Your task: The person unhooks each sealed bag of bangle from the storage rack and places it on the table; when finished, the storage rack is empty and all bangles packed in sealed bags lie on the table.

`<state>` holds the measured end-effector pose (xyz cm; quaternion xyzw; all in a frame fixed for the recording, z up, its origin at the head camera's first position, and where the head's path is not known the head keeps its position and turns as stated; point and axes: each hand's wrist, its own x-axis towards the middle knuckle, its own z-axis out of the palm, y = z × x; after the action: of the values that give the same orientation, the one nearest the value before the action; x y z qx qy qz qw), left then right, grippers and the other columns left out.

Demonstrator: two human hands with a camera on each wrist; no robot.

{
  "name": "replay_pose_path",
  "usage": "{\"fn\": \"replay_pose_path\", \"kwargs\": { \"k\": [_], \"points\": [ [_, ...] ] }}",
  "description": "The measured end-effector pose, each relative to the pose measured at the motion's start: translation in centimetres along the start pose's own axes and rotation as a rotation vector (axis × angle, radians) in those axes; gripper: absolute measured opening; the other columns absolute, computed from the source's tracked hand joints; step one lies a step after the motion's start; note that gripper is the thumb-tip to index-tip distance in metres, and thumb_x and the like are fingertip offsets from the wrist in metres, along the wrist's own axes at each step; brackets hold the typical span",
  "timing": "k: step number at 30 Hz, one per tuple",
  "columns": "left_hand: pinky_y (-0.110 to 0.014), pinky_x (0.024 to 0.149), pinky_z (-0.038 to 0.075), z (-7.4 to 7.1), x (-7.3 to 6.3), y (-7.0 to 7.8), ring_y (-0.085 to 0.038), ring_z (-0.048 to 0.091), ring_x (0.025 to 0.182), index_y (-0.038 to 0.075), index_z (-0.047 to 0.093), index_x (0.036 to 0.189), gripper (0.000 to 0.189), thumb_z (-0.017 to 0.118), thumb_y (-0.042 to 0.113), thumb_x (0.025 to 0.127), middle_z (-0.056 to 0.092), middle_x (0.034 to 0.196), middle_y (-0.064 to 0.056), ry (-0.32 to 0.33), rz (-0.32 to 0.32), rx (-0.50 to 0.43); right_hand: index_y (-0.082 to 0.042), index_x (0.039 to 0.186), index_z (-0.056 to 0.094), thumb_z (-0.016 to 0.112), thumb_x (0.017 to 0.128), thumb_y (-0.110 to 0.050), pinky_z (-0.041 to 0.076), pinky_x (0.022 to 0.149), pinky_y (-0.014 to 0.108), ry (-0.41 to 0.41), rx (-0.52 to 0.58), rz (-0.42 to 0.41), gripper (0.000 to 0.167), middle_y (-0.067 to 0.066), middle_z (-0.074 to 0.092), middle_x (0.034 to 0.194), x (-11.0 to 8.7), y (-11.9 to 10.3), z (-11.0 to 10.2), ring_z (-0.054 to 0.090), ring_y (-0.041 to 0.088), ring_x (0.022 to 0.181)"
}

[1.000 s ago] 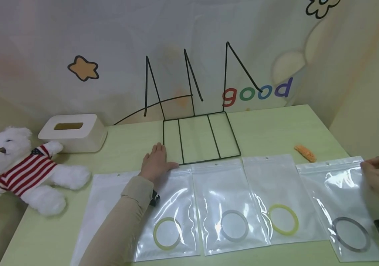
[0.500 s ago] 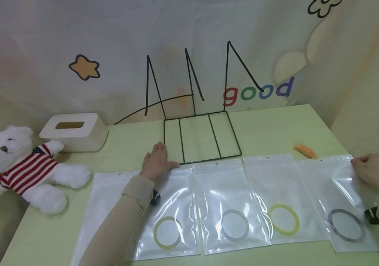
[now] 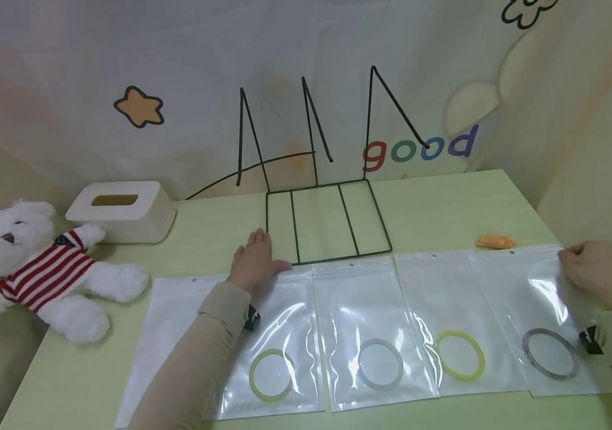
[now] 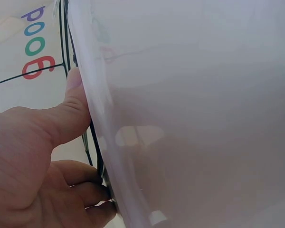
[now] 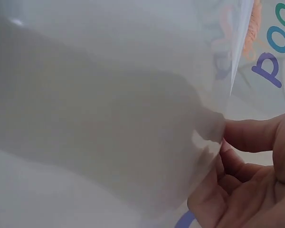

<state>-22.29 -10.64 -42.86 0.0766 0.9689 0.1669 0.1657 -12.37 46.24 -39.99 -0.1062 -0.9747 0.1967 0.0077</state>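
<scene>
My right hand pinches the top right corner of the rightmost clear zip bag, which has a dark grey ring showing in its lower part. This bag's left edge overlaps the neighbouring bag with a yellow ring. My left hand rests with straight fingers at the top edge of another zip bag, beside the black wire rack. In the left wrist view its thumb lies along the bag's edge. The right wrist view has the bag's corner between thumb and fingers.
Between these bags lies one with a pale grey ring; another bag at far left is partly behind my forearm. A small orange object sits above the right bags. A teddy bear and tissue box are at left.
My right hand has drawn the rightmost bag left and away from me, up against its neighbour. The orange object has turned to lie level. My left hand stays in place.
</scene>
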Motion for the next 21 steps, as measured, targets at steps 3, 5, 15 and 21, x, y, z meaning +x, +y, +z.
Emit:
{"fn": "replay_pose_path", "kwargs": {
  "k": [3,5,15,21],
  "points": [
    [-0.055,0.116,0.010,0.01,-0.04,0.02,-0.032,0.002,0.147,-0.005,0.014,0.152,0.097,0.063,0.052,0.090,0.004,0.160,-0.020,0.000,-0.001,-0.001,0.019,0.094,0.061,0.049,0.093,-0.014,0.038,0.051,0.029,-0.008,0.006,0.013,0.036,0.032,0.062,0.085,-0.12,0.03,-0.05,0.055,0.033,0.067],
    [-0.055,0.116,0.010,0.01,-0.06,0.03,-0.032,0.002,0.147,-0.005,0.013,0.152,0.098,0.063,0.052,0.090,0.004,0.160,-0.020,-0.001,-0.002,-0.002,0.020,0.095,0.060,0.049,0.092,-0.014,0.038,0.051,0.029,-0.009,0.007,0.021,0.035,0.032,0.061,0.086,-0.17,0.08,-0.02,0.055,0.035,0.068],
    [-0.054,0.116,0.010,0.12,0.03,-0.08,-0.032,0.002,0.147,-0.005,0.013,0.152,0.098,0.063,0.051,0.090,0.004,0.160,-0.020,-0.005,-0.003,-0.010,0.023,0.105,0.051,0.049,0.095,-0.015,0.042,0.057,0.036,-0.036,0.012,0.106,0.039,0.040,0.053,0.099,-0.28,-0.21,-0.16,0.053,0.046,0.083],
    [-0.054,0.116,0.009,0.25,0.10,-0.15,-0.033,0.002,0.147,-0.005,0.013,0.152,0.098,0.063,0.051,0.090,0.003,0.160,-0.020,-0.006,-0.003,-0.018,0.021,0.106,0.052,0.050,0.095,-0.019,0.043,0.056,0.037,-0.045,-0.025,0.100,0.041,0.037,0.056,0.097,-0.32,-0.45,-0.26,0.055,0.043,0.080]
  ]
}}
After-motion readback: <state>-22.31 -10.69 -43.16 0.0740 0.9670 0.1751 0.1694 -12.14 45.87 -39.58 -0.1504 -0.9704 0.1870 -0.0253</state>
